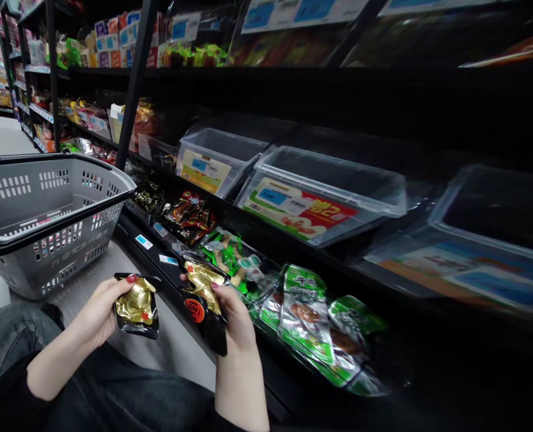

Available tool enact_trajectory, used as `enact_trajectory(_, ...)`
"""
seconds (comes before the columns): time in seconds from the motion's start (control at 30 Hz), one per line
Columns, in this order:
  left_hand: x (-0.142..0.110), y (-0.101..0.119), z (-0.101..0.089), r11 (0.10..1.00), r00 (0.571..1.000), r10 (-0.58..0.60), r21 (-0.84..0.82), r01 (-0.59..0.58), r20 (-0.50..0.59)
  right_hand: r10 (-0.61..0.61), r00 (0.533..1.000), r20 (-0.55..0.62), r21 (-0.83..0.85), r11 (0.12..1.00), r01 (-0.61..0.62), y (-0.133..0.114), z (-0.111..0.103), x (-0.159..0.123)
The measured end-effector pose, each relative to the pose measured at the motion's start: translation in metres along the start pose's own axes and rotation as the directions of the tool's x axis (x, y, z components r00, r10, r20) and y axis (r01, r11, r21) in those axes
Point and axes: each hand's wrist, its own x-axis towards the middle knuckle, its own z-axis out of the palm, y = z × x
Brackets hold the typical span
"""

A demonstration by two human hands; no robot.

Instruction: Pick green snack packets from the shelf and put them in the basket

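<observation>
Between thumb and fingers, my left hand [99,312] grips a small black-and-gold snack packet [136,305]. A second black-and-gold snack packet [205,288], with a round orange-red label, is pinched in my right hand [238,315]. The two packets are held apart above my lap. My right hand is close to the lowest shelf, beside green snack packets [230,255] in a clear bin. Larger green-and-silver packets [304,312] lie to the right of that hand. The fingers behind both packets are mostly hidden.
A grey shopping basket [81,234] with a black rim stands on the floor at the left. Clear plastic bins [333,180] line the shelf above. Dark packets [187,213] lie farther along the lowest shelf. A black shelf post [135,84] rises behind the basket.
</observation>
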Motion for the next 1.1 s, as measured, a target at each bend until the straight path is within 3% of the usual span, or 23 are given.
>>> enact_trajectory(0.53, 0.005, -0.001, -0.004, 0.999, 1.000, -0.015, 0.034, 0.015, 0.007, -0.053, 0.997, -0.049, 0.005, 0.999, 0.053, 0.011, -0.012, 0.011)
enact_trajectory(0.87, 0.005, 0.000, -0.005, 0.998, 0.999, -0.032, -0.060, 0.030, -0.022, -0.033, 0.995, -0.089, 0.029, 0.999, 0.036, 0.012, -0.013, 0.013)
enact_trajectory(0.93, 0.005, 0.002, -0.008, 0.976, 0.994, -0.101, -0.188, 0.106, 0.035, -0.040, 0.995, -0.088, 0.030, 0.999, 0.043, 0.012, -0.013, 0.013)
enact_trajectory(1.0, 0.004, 0.002, -0.012, 0.921, 0.971, -0.160, -0.328, 0.212, 0.178, -0.052, 0.995, -0.089, 0.026, 0.998, 0.055, 0.012, -0.014, 0.014)
enact_trajectory(1.1, 0.002, -0.005, -0.018, 0.788, 0.900, -0.104, -0.517, 0.335, 0.424, -0.062, 0.994, -0.090, 0.007, 0.998, 0.063, 0.014, -0.018, 0.016)
